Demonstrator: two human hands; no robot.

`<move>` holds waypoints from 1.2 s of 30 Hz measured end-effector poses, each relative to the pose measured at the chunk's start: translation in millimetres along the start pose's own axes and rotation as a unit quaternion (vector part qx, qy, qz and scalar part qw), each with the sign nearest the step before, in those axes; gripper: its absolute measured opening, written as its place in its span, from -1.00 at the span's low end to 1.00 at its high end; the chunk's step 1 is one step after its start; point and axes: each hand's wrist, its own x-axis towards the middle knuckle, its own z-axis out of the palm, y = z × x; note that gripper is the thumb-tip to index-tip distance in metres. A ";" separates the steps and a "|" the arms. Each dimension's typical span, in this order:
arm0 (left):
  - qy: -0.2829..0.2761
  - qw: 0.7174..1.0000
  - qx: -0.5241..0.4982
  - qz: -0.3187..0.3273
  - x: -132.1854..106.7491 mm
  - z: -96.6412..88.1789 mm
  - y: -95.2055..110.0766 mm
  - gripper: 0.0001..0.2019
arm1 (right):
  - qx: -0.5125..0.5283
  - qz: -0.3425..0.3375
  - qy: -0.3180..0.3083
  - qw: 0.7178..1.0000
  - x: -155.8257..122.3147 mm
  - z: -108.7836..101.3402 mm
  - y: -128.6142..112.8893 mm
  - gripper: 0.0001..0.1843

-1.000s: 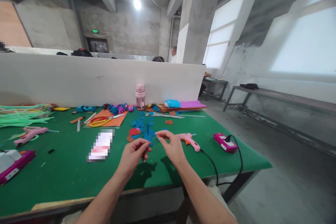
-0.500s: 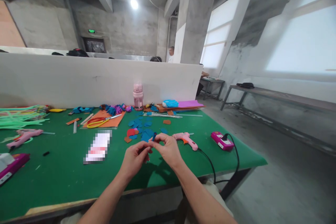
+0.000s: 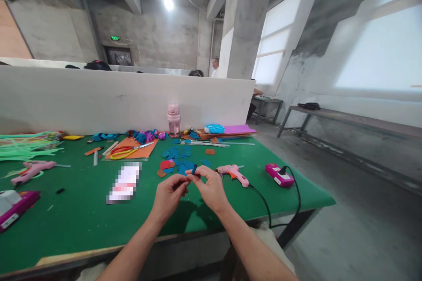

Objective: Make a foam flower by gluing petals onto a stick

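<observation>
My left hand (image 3: 169, 195) and my right hand (image 3: 211, 189) meet above the green table (image 3: 82, 219), fingertips pinched together. Between them sticks up a small blue foam piece (image 3: 194, 170), gripped by my right thumb and forefinger, with my left fingers closed on its lower end. Just beyond my hands lies a scatter of blue and red foam petals (image 3: 176, 160). A pink glue gun (image 3: 232, 172) rests on the table right of my right hand.
Scissors on an orange sheet (image 3: 130, 150), a pink bottle (image 3: 173, 118), a pink power strip (image 3: 278, 174) with black cable, green sticks (image 3: 26, 147), another glue gun (image 3: 31, 170) and a white partition (image 3: 115, 99) surround the work area. People sit behind the partition.
My hands, a little apart a second ago, have come together and now pinch the blue piece between them; the view has shifted slightly.
</observation>
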 end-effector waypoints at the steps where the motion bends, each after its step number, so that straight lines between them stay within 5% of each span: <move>1: 0.002 1.000 0.001 -0.005 0.1 0.3 0.4 -0.82 | 0.007 0.013 -0.006 1.000 0.5 0.2 0.9 -0.88; 8: -0.002 0.988 -0.120 -0.099 1.1 5.6 7.4 -0.80 | 0.098 0.150 -0.019 0.984 6.8 -5.3 18.2 -0.79; 17: 0.002 0.962 -0.225 -0.153 0.7 5.3 11.4 -0.75 | -0.070 0.073 0.044 0.994 6.2 -14.2 15.0 -0.79; 26: -0.022 0.989 -0.093 -0.114 -0.1 9.9 7.0 -0.80 | 0.044 0.137 0.030 0.989 2.6 1.6 22.3 -0.71; 36: -0.019 0.993 -0.103 -0.057 -0.4 8.8 5.9 -0.81 | -0.074 0.012 0.067 0.995 -4.5 7.1 3.2 -0.88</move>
